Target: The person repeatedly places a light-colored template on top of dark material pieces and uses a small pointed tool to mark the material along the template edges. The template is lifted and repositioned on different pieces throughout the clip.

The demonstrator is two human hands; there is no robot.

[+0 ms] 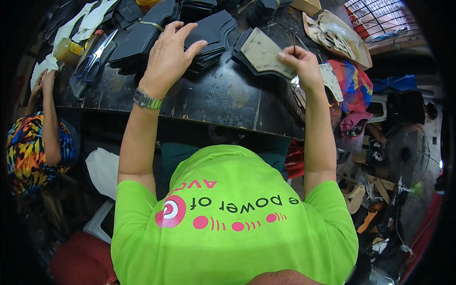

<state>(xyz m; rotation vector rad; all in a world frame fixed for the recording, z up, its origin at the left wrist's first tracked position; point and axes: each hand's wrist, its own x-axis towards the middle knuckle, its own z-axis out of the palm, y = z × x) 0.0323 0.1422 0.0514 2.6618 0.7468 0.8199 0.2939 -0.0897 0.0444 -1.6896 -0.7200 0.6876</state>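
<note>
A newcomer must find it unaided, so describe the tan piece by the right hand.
Start at the black table before the green shirt and go to the right hand. Left of that hand lies the tan piece, flat on black pieces. Its pale, dark-specked face sets it apart from the black ones beneath.

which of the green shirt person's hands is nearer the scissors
Left. The left hand is to the right of the scissors, over the dark stacked pieces; the right hand is much farther right, at the beige piece.
</note>
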